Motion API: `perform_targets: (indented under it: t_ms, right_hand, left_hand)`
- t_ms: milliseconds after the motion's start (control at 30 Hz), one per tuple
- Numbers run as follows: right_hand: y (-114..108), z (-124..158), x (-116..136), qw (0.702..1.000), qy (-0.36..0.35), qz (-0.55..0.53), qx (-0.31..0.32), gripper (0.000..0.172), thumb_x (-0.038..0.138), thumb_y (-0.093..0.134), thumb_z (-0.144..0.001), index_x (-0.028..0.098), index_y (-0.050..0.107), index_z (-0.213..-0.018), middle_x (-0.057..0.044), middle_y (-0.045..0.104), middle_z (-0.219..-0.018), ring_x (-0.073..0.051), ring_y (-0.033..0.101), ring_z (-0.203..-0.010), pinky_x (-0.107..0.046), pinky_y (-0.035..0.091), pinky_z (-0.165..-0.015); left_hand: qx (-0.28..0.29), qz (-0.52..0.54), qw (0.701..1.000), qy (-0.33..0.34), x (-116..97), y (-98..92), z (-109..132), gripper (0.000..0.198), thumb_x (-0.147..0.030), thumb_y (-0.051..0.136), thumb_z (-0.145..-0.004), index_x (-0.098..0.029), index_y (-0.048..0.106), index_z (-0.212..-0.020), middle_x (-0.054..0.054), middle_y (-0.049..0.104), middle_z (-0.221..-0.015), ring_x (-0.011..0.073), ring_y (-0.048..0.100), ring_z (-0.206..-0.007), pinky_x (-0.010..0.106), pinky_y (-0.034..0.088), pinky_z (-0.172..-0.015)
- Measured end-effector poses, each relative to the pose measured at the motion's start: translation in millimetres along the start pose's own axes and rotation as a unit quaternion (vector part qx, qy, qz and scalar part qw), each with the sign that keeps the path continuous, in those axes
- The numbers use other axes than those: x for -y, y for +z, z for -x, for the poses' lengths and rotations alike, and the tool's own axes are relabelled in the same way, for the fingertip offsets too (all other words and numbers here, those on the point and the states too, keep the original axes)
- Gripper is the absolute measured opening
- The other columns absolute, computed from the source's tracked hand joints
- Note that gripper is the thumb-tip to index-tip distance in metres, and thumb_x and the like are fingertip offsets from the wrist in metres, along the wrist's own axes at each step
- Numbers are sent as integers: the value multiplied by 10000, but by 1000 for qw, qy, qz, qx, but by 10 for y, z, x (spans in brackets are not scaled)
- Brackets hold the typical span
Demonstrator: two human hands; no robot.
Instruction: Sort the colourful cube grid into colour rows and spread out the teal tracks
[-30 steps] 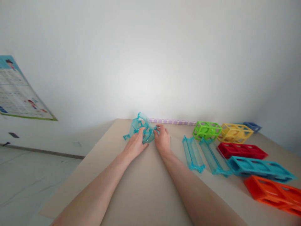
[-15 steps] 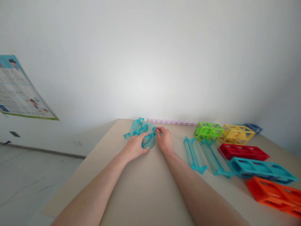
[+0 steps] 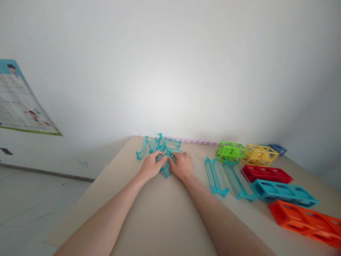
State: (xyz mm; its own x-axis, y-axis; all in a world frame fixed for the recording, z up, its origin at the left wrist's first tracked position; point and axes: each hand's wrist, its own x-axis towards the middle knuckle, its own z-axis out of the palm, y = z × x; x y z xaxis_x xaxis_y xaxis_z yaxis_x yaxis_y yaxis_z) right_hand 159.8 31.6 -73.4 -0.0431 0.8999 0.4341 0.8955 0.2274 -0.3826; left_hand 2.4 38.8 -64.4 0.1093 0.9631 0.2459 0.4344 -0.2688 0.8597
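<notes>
Several translucent teal curved track pieces lie at the far left part of the table. My left hand is closed on one curved track piece, thumb and fingers at its edge. Right beside it, my right hand grips a teal curved piece with bent fingers; whether both hands share one piece I cannot tell. Another curved piece lies apart on the left, and a long one rests behind the hands. My fingers hide parts of the pieces between them.
Two straight teal track pieces lie right of my right forearm. Further right stand openwork blocks in green, yellow, dark blue, red, teal and orange. A patterned strip runs along the wall.
The bunched curved pieces have spread out, one to the left and one to the back. My hands have come closer together, the right one moving left and nearer. The view has shifted slightly.
</notes>
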Motion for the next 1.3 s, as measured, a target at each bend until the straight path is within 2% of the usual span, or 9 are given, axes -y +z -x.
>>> perform_targets:
  t_ms: [167, 367, 567, 767, 933, 1000, 1100, 1200, 1300]
  right_hand:
    - [17, 22, 108, 999, 9, 20, 34, 445, 504, 560, -792, 159, 677, -1046, -137, 644, -1150, -346, 484, -1095, -455, 318, -890]
    - [-71, 297, 165, 997, 34, 28, 61, 413, 393, 589, -746, 130, 637, -1060, -146, 615, -1100, -320, 510, -1035, -408, 350, -853]
    - [-236, 428, 87, 994, -7, -34, 106, 395, 291, 614, -695, 150, 636, -1063, -109, 600, -1099, -275, 501, -1039, -372, 350, -889]
    - [-379, 517, 64, 982, -63, -85, 154, 448, 253, 618, -674, 174, 650, -1114, -95, 601, -1093, -251, 516, -1045, -348, 369, -922]
    - [-451, 515, 107, 984, 56, -66, 154, 549, 183, 596, -643, 75, 606, -1181, -157, 641, -1039, -265, 577, -994, -334, 413, -885]
    - [-469, 471, 112, 979, 111, -90, 146, 593, 161, 598, -620, 61, 583, -1204, -162, 655, -1035, -261, 599, -959, -324, 428, -851]
    - [-475, 413, 96, 966, 162, -172, 101, 384, 188, 567, -658, 133, 661, -1026, -81, 684, -836, -218, 617, -778, -305, 443, -725]
    - [-443, 393, 67, 947, 186, -261, 12, 149, 232, 542, -703, 175, 641, -800, -16, 638, -679, -174, 577, -639, -281, 419, -622]
    - [-388, 390, 43, 921, 182, -342, -46, 145, 320, 565, -746, 182, 610, -752, -7, 631, -678, -167, 574, -648, -280, 423, -627]
  left_hand:
    - [-10, 142, 987, -70, 83, 50, -33, 310, -492, 587, -794, -192, 559, -869, 23, 645, -701, 155, 599, -490, 240, 413, -440]
    - [11, 228, 969, -93, 10, 90, -3, 341, -547, 505, -828, -212, 457, -874, 42, 673, -818, 143, 617, -475, 259, 456, -466]
    - [84, 263, 955, -112, -49, 63, 26, 367, -549, 600, -767, -199, 528, -852, 83, 717, -883, 119, 542, -375, 253, 374, -391]
    - [52, 314, 940, -121, -31, 55, 6, 351, -513, 593, -781, -186, 569, -909, 105, 722, -957, 138, 570, -399, 264, 376, -396]
    - [31, 386, 919, -74, -95, 35, 30, 237, -352, 659, -749, -164, 578, -870, 63, 720, -836, 177, 685, -626, 261, 474, -590]
    - [34, 420, 904, -71, -137, 18, 52, 209, -304, 696, -715, -162, 563, -791, 52, 712, -809, 186, 694, -672, 276, 491, -646]
    - [59, 455, 885, -81, -181, 0, 87, 221, -284, 731, -691, -152, 556, -720, 45, 691, -771, 191, 682, -673, 307, 510, -664]
    - [106, 436, 890, -81, -185, 3, 120, 208, -297, 723, -721, -145, 581, -709, 33, 660, -712, 174, 655, -652, 310, 513, -656]
    - [159, 397, 901, -69, -183, 20, 155, 205, -300, 725, -727, -141, 599, -705, 31, 650, -723, 155, 630, -645, 311, 507, -674]
